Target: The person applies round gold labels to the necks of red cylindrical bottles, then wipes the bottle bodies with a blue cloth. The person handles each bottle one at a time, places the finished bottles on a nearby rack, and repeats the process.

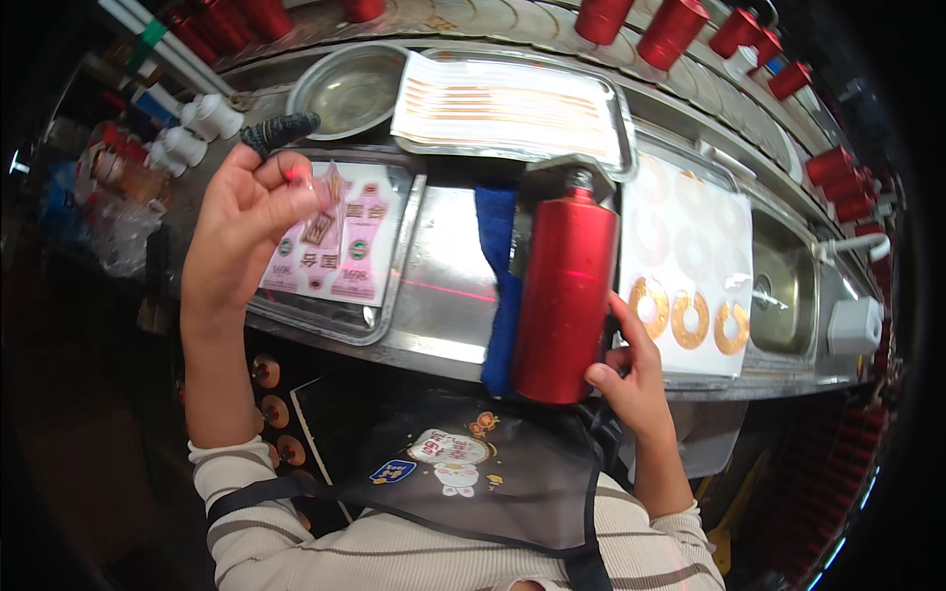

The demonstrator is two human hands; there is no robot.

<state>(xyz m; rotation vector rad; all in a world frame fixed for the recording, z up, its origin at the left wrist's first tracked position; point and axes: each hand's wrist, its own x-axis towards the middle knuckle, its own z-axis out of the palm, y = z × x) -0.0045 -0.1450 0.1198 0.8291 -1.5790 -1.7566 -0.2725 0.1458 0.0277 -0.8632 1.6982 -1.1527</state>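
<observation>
My left hand is raised at the left, with a dark knitted cover on one finger. Between its thumb and fingers is pinched a small pink label, partly see-through. Below it lies a sheet of pink labels on a metal tray. A glossy red bottle with a bare threaded neck stands in front of me, its top by a grey metal piece. My right hand holds the bottle's lower right side, thumb in front and fingers partly hidden behind it.
A blue cloth lies left of the bottle. Behind are a metal bowl and a tray with gold-striped strips. Right of the bottle lies a sheet of gold rings, then a sink. More red bottles line the conveyor.
</observation>
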